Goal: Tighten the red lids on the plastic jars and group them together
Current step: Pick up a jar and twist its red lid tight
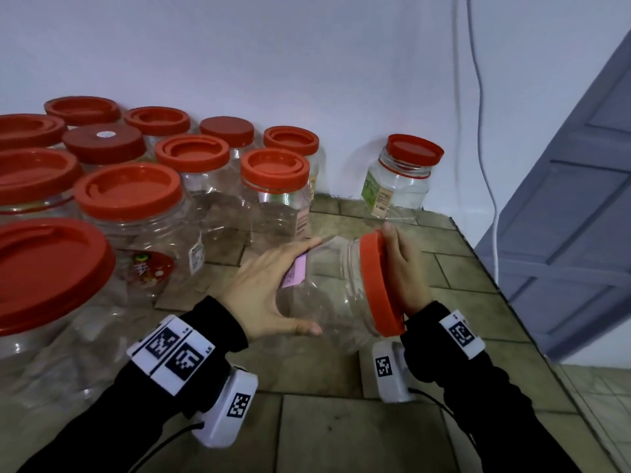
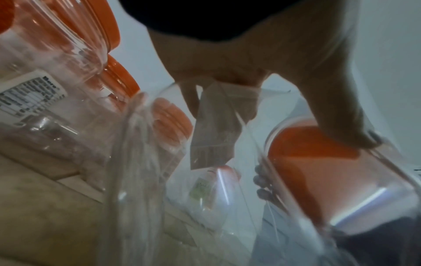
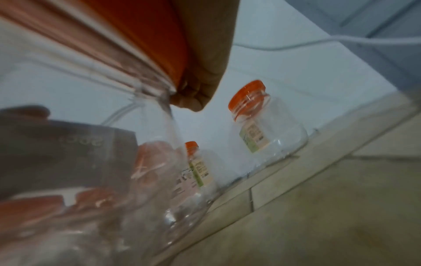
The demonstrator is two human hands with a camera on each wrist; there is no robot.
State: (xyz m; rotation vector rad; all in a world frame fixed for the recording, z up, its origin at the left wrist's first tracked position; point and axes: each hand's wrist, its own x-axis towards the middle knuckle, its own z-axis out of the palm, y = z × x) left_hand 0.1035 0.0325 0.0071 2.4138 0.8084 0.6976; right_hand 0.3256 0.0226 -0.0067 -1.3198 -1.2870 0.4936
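A clear plastic jar (image 1: 324,291) with a pink label lies on its side just above the tiled table, its red lid (image 1: 375,285) facing right. My left hand (image 1: 273,285) grips the jar's body, fingers over the top and thumb underneath. My right hand (image 1: 406,268) covers the lid's face, with fingers curled over its rim. The left wrist view shows the lid (image 2: 318,162) through the jar wall, with right fingertips (image 2: 259,180) at its edge. In the right wrist view the lid (image 3: 148,36) sits against my palm. Several red-lidded jars (image 1: 136,199) stand grouped at the left.
One smaller lidded jar (image 1: 399,179) with a green label stands alone by the back wall; the right wrist view shows this jar (image 3: 262,126) too. The table's right edge (image 1: 495,285) runs diagonally beside a grey door (image 1: 563,199). A white cable (image 1: 485,165) hangs down the wall.
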